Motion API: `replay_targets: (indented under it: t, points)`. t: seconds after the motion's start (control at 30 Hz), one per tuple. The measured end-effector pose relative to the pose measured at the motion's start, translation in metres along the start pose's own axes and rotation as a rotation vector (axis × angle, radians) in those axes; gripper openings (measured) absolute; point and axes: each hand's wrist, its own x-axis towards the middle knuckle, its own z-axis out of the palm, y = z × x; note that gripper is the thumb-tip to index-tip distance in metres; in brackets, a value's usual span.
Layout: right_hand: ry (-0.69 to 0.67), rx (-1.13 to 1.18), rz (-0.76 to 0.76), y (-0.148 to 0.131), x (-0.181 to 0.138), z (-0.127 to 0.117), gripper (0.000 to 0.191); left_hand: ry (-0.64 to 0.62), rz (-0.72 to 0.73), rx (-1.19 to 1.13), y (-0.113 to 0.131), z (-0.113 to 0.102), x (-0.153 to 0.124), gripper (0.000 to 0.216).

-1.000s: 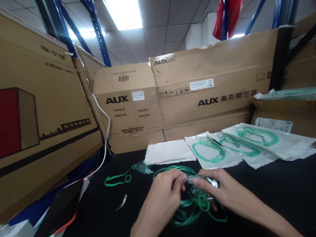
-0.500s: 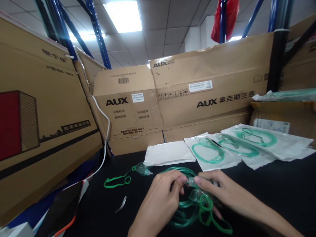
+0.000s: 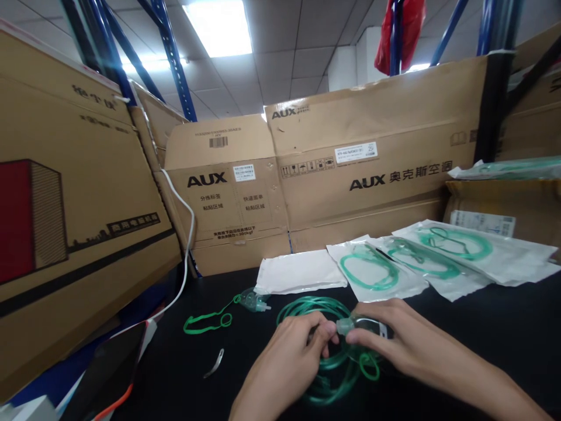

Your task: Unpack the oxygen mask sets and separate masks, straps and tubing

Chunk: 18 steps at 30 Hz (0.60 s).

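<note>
My right hand (image 3: 390,336) is closed around a clear green oxygen mask with a pale connector (image 3: 345,325) pointing left between thumb and fingers. A green elastic strap (image 3: 369,366) hangs in a loop below that hand. Just left of the connector, my left hand (image 3: 302,345) is pinched shut; what its fingertips hold is hidden. A coil of green tubing (image 3: 322,303) lies on the black table under and behind both hands. Farther left rests a second oxygen mask (image 3: 253,300), its green strap (image 3: 204,323) stretched out to the left.
White packets with green tubing (image 3: 372,270) lie along the back right, beside a plain white packet (image 3: 300,275). A small curved metal piece (image 3: 214,363) and a phone (image 3: 111,365) are at left. Cardboard boxes (image 3: 236,193) wall the back and left side. A white cable (image 3: 190,234) hangs down.
The mask in my right hand has turned, so its connector shows more and its strap hangs shorter in view. The connector and my left fingertips are slightly apart. More tubing coil shows behind.
</note>
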Motion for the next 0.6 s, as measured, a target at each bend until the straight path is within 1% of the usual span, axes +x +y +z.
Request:
replay_targets:
  t: [0.07, 0.13, 0.27, 0.33, 0.47, 0.6]
  points:
    - [-0.008, -0.017, -0.058, 0.002, -0.001, -0.004, 0.035, -0.048, -0.001, -0.038, 0.000, -0.003, -0.001, 0.041]
    - [0.015, -0.046, -0.090, 0.002, -0.003, -0.009, 0.036, -0.083, 0.019, -0.078, 0.001, -0.006, -0.002, 0.042]
    - [0.037, -0.112, -0.156, -0.001, -0.006, -0.013, 0.031, -0.111, 0.034, -0.107, 0.001, -0.009, -0.001, 0.041]
    - [0.039, -0.158, -0.207, -0.002, -0.007, -0.012, 0.026, -0.105, 0.043, -0.097, 0.001, -0.011, -0.001, 0.040]
    - [0.058, -0.253, -0.281, -0.002, -0.007, -0.007, 0.023, -0.066, 0.093, -0.072, 0.000, -0.013, -0.002, 0.034]
    - [0.046, -0.296, -0.332, -0.007, -0.006, 0.002, 0.017, -0.004, 0.044, 0.024, -0.008, -0.012, -0.006, 0.021]
